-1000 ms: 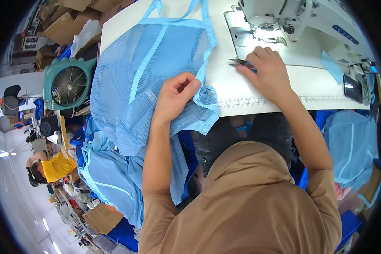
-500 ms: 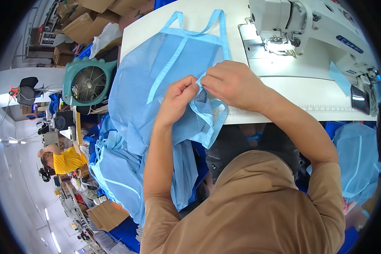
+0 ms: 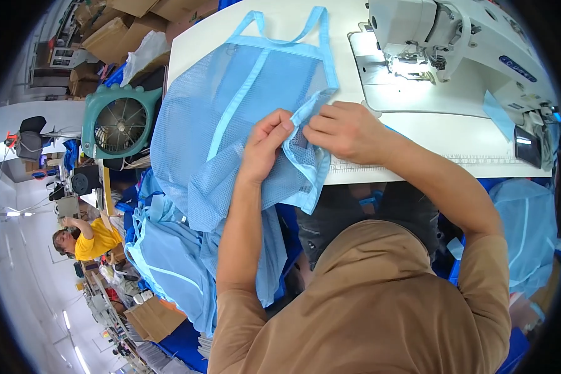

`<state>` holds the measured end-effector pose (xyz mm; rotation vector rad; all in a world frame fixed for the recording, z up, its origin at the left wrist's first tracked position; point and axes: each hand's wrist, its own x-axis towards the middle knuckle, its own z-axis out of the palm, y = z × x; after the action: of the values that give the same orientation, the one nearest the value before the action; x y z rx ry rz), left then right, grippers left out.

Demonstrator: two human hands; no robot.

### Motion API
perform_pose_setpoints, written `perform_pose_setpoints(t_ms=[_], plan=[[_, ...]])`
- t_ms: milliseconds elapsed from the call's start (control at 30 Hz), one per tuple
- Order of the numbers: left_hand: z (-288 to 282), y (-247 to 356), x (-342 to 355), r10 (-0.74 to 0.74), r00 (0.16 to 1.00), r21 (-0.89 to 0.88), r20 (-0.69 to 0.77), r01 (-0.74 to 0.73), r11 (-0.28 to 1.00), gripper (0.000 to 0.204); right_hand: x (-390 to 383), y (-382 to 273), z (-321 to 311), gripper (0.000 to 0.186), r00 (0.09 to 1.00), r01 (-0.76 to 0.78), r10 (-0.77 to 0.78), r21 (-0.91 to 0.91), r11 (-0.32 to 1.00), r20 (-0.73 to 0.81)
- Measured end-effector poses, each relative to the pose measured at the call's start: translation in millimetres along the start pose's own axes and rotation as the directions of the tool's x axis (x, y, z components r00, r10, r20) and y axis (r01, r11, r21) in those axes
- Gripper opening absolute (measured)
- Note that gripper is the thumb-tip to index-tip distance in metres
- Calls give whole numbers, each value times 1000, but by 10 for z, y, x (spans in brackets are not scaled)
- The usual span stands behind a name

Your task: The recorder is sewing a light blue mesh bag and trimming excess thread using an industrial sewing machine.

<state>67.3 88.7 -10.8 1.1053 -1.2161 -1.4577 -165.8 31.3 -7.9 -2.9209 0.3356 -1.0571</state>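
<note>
A light blue mesh bag [image 3: 193, 112] with binding and straps lies on the white table top. My left hand [image 3: 266, 143] pinches the bag's bound edge near its right side, with thumb and forefinger closed on it. Just to the right, my right hand [image 3: 343, 131] has curled fingers on the same strip of binding. A small blue thing [image 3: 395, 131] shows behind that hand; I cannot make out what it is. A white sewing machine [image 3: 405, 37] stands beyond at the upper right.
A green fan [image 3: 117, 124] stands left of the table [image 3: 417, 131]. Blue mesh pieces [image 3: 174, 268] heap below left, more [image 3: 520, 230] at right. A phone [image 3: 528, 143] and blue scrap [image 3: 497, 112] lie right. A co-worker in yellow [image 3: 96, 243] is at far left.
A second ago my right hand held scissors beside the machine. It has since moved left onto the bag's edge, near my left hand. The scissors are no longer clearly visible.
</note>
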Motion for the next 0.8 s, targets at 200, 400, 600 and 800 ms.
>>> perform_pose_setpoints(t_ms=[200,400,600,800], plan=[[-56,-17,-41,129,992,99,-2,-129,987,14,105,-176,-82,33,387,-750,757,657,-73,526],[19,65,-69,144,989,134,18,-145,980,7,237,-255,90,31,371,-705,713,680,-201,595],[-109,73,-62,64,997,127,42,-69,989,8,255,-236,133,25,404,-705,745,699,-116,531],[-18,276,-69,-40,999,450,2,35,892,25,233,-290,165,22,427,-691,809,723,4,404]])
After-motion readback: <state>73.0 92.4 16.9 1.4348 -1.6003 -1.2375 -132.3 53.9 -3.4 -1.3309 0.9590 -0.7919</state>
